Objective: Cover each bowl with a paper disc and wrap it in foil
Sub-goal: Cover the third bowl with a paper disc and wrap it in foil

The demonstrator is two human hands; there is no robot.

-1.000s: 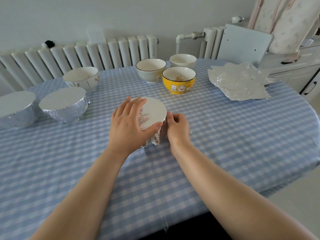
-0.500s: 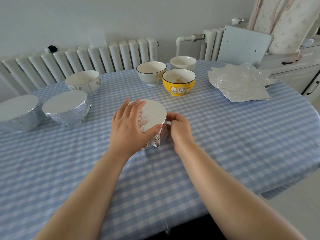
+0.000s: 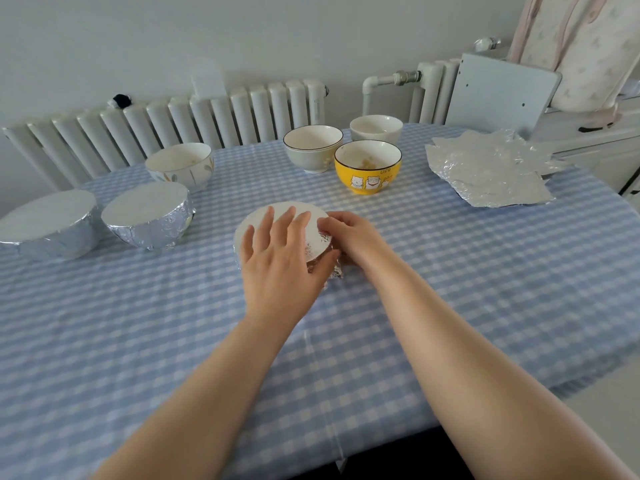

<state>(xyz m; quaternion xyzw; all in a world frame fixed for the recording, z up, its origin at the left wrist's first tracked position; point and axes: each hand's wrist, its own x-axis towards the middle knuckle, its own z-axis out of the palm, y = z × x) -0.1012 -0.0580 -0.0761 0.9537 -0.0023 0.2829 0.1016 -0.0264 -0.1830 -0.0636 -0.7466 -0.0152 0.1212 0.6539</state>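
Foil-wrapped round bowls sat at nine o'clock on the blue checked tablecloth. At centre, the left hand pressed flat, fingers spread, on the white paper disc covering a bowl, while the right hand pinched crinkled foil at its three o'clock rim. Loose silver foil sheets lay at two o'clock.

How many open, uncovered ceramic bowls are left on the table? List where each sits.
4. A pale bowl with a leaf pattern stands far left by the radiator, a grey dark-rimmed bowl at far centre, a small white bowl behind it, and a yellow cat-print bowl in front. None seems hidden.
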